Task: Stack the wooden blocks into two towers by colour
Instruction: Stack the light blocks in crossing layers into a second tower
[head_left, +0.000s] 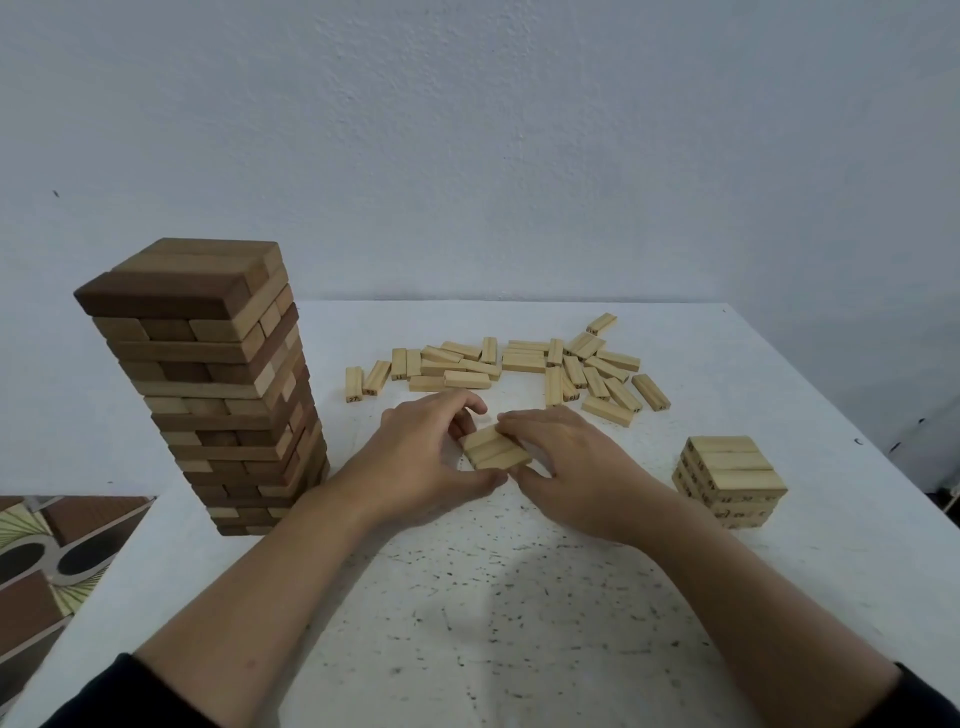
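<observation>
A white, dark-speckled table (519, 597) stands against a pale blue-grey wall (467, 130). Near its middle, both hands meet on a small row of three pale, light-wood rectangular blocks (496, 449) lying side by side with their long sides touching.

The left hand (421, 457) holds the row from its left end: the grip is partly closed, the thumb against the near edge and the curled fingers (467, 410) reaching round the far side. The right hand (566, 467) closes on the same row from the right, its fingers laid over the far top edge and its thumb tucked at the near right corner. Whether the row rests on the table or is lifted just off it cannot be told.

On the left of the table stands a tall tower of mixed dark-brown and tan wooden blocks (208, 384), many layers high, each layer crossing the one below. To the right, well apart from the hands, sits a short stack of pale light-wood blocks (732, 478), a few layers high, with dark numbers printed on the block ends. Behind the hands, a loose scatter of pale numbered blocks (519, 364) lies flat across the far half of the table.

Dark sleeves (104, 696) cover the upper forearms. Patterned floor tiles (47, 561) show beyond the table's left edge.
</observation>
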